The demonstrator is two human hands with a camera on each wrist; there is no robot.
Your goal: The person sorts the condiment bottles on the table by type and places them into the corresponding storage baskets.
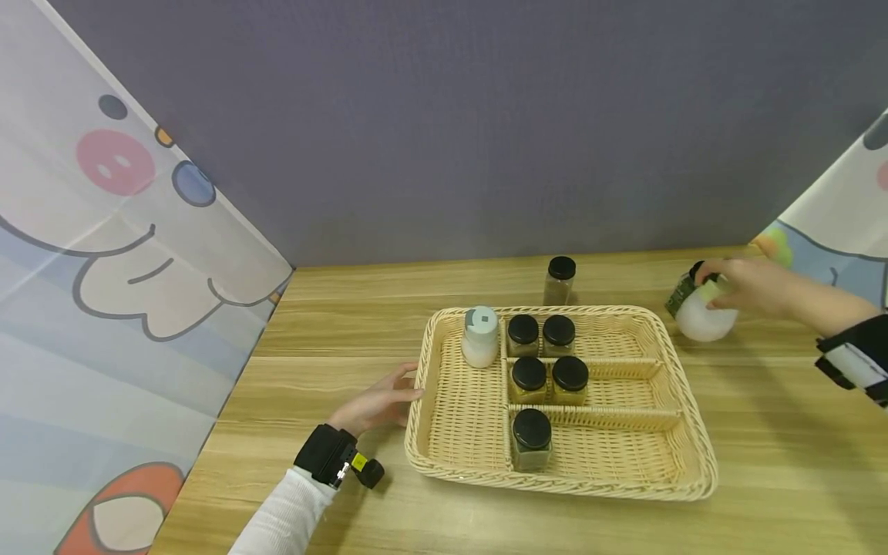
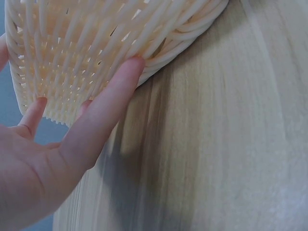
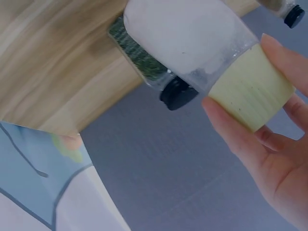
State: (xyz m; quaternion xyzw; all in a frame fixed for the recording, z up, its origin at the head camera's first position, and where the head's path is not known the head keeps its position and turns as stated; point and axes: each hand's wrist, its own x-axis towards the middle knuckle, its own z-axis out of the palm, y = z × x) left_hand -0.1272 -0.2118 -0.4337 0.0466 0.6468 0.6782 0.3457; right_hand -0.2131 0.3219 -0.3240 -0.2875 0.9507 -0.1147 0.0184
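Observation:
My right hand [image 1: 752,285] pinches the pale yellow-green lid of a shaker jar [image 3: 187,33] of white contents, thumb and fingers on either side of the lid. Just behind that jar stands a black-capped jar of dark green flakes [image 3: 144,60]. At the left end of a divided wicker basket [image 1: 555,487], my left hand [image 1: 375,405] rests its outstretched fingers against the woven outer wall. Inside the basket's left compartment is a shaker jar with a pale green lid [image 1: 480,337]. Several black-lidded spice jars [image 1: 531,441] stand in the three right compartments, towards their left ends.
Behind the basket stands a tall black-capped jar [image 1: 559,281] on the wooden table [image 1: 347,316]. A grey partition [image 1: 486,139] rises along the table's back edge. Cartoon-print cloth [image 1: 125,293] hangs at the left, and more of it at the right.

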